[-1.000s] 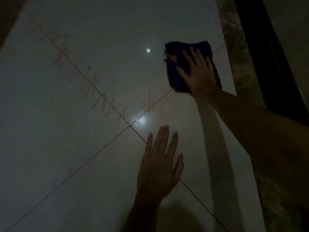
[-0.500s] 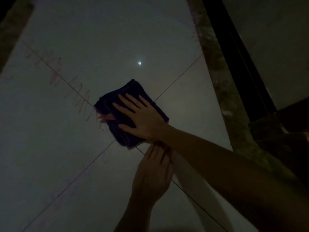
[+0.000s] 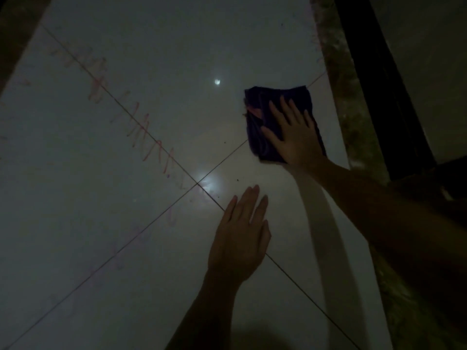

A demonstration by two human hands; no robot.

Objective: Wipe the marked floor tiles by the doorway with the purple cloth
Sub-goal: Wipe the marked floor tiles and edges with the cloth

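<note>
1. Right hand (image 3: 295, 137) lies flat, fingers spread, pressing the folded purple cloth (image 3: 275, 109) onto the floor tiles (image 3: 151, 59) beside the stone threshold (image 3: 353, 117).
2. Left hand (image 3: 240, 236) rests open, palm down, holding nothing.
3. Red marks (image 3: 141, 132) run along the grout line, well left of the cloth.

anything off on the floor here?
Yes. Red scribbles run along the grout line up-left of the tile junction, unwiped. Dark specks dot the tile below the purple cloth. The right hand presses the cloth flat far from the scribbles.
</note>
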